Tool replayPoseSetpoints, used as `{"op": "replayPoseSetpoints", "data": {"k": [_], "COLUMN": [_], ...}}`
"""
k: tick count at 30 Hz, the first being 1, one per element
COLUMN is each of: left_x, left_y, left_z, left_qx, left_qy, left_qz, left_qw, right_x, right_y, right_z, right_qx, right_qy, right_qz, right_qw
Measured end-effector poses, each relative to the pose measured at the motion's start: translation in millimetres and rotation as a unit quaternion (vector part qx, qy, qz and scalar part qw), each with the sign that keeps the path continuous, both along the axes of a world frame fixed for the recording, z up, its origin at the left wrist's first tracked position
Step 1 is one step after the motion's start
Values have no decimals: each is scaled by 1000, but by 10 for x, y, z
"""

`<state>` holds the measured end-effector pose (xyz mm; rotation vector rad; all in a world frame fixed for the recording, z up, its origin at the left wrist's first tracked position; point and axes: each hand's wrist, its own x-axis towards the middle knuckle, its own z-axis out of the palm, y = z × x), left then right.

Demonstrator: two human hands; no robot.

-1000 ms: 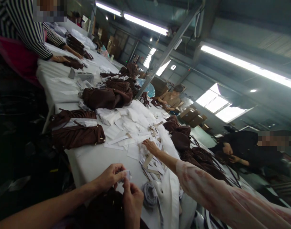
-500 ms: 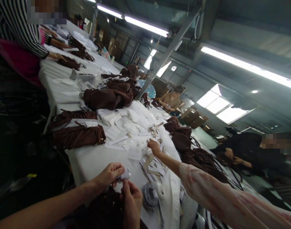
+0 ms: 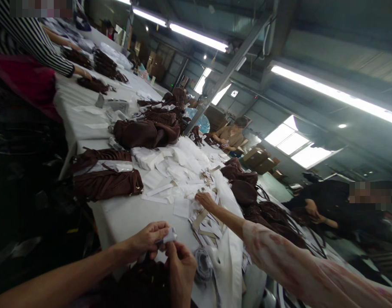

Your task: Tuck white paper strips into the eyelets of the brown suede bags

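Observation:
Near the bottom middle, my left hand (image 3: 153, 238) pinches a small white piece of paper or thin wrapping (image 3: 169, 235). My right hand (image 3: 182, 267) is closed at the lower edge of that same piece, thumb against fingers. Whether something lies inside the white piece I cannot make out. Directly beneath both hands is a dark brown bag (image 3: 143, 280), mostly in shadow and partly covered by my hands. Just right of my right hand, a grey-white roll of strip (image 3: 203, 264) rests on the white table (image 3: 119, 220).
A co-worker's arm in a pale patterned sleeve (image 3: 279, 256) reaches in from the right over loose white papers (image 3: 170, 167) and cut strips (image 3: 205, 226). Brown bags (image 3: 106, 179) lie left, with more brown bags (image 3: 247, 192) on the right. Other people work around the table.
My hands have shifted slightly, the right one a little to the right, still at the white piece. The co-worker's hand over the papers has moved slightly left. The striped-sleeved person has leaned left.

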<state>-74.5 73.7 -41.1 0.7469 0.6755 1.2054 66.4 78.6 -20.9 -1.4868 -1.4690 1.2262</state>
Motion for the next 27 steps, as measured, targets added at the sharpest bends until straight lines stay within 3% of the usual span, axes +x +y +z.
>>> {"op": "replayPoseSetpoints", "data": {"k": [5, 11, 22, 27], "left_x": [-20, -24, -23, 25], "left_y": [-14, -22, -63, -55], "left_z": [-80, -57, -78, -114], "left_qx": [-16, -8, 32, 25], "left_qy": [5, -3, 47, 48], "left_qz": [14, 12, -24, 33], "left_qw": [1000, 1000, 998, 998], "right_x": [-32, -59, 5, 4], "right_y": [-27, -20, -27, -15], "right_z": [-48, -8, -15, -46], "right_qx": [26, 16, 139, 132], "right_qy": [10, 8, -141, -126], "right_qz": [18, 22, -12, -6], "right_qw": [999, 1000, 980, 983]}}
